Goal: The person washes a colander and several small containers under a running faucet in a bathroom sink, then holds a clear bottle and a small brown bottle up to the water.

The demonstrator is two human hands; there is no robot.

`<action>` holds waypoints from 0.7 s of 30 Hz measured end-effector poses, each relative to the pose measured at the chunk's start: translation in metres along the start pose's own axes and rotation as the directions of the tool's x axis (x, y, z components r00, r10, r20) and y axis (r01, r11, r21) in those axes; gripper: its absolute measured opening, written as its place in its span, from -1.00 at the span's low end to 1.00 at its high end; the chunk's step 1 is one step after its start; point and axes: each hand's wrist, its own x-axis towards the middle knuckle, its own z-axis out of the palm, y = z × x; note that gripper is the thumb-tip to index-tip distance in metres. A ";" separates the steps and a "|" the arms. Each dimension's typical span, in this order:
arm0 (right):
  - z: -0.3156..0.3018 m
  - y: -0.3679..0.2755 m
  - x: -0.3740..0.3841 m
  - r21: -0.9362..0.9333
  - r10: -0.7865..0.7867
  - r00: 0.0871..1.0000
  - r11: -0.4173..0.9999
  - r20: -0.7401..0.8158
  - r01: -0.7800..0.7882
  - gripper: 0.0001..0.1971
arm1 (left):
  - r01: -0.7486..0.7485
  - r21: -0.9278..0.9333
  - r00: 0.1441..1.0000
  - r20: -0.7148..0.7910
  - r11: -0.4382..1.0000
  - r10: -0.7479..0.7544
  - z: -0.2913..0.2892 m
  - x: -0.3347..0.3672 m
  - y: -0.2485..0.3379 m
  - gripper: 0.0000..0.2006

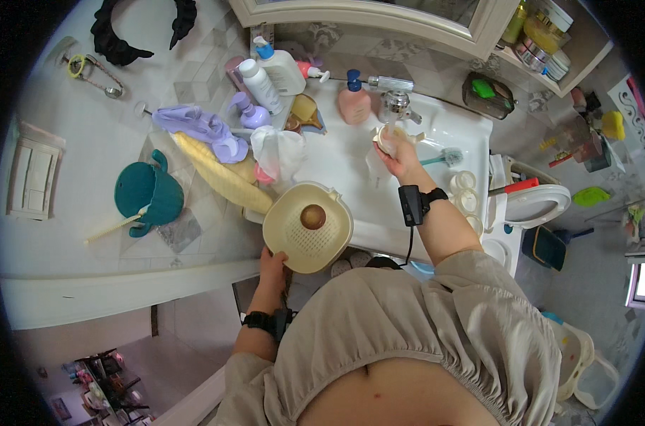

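at the glossy white sink [333, 167]: right hand [399, 154] just beside the shiny metal faucet [395, 106], fingers curled around a pale cream piece [381, 136], shape partly hidden. left fingers clamped on the rim of a cream plastic perforated basin [308, 261], brown round thing [312, 217] inside. judgement: hold basin level, grip firmly, keep the black box-shaped wrist device [411, 205] dry.

Pink pump btl [355, 108], back edge of sink [331, 165]; purple pump btl [254, 116] nr back-L corner; dark dish [502, 105] nr back-R.
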 end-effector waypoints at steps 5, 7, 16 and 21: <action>0.006 -0.003 0.000 -0.005 0.017 0.995 1.000 -0.101 -0.017 -0.79 | -0.004 0.032 1.000 -0.004 0.999 0.004 -0.001 0.002 -0.002 -0.48; 0.009 -0.003 -0.003 0.056 0.048 0.985 0.998 -0.167 -0.039 -0.81 | -0.029 0.004 1.000 -0.004 1.000 0.029 -0.004 0.008 -0.007 -0.48; -0.012 0.018 0.014 -0.244 -0.074 0.997 0.967 -0.024 0.066 -0.76 | -0.019 -0.041 1.000 -0.014 0.999 0.018 0.003 0.000 0.001 -0.44; -0.031 0.011 0.028 -0.218 -0.061 0.982 0.976 -0.179 0.021 -0.79 | -0.003 -0.075 1.000 -0.001 0.997 0.003 0.004 0.002 0.000 -0.43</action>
